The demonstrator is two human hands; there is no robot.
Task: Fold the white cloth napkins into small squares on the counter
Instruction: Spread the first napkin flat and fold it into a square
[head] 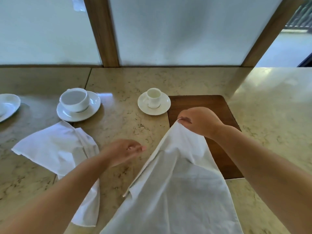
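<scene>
Nearest us, napkin (pixel 177 191) at 6 o'clock over counter (pixel 118 125) | our right hand (pixel 197 122) pinches its corner, raised | our left hand (pixel 121 151) holds nothing, fingers loosely curled | cups (pixel 75 98) at 10 and 12 o'clock look empty.

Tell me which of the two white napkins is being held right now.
The napkin on the right, pinched at its far corner by the right hand over the wooden board. The other napkin lies untouched left of the left hand.

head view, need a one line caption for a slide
Right hand lifts a white napkin by one corner over the counter; left hand hovers free beside it.
</scene>
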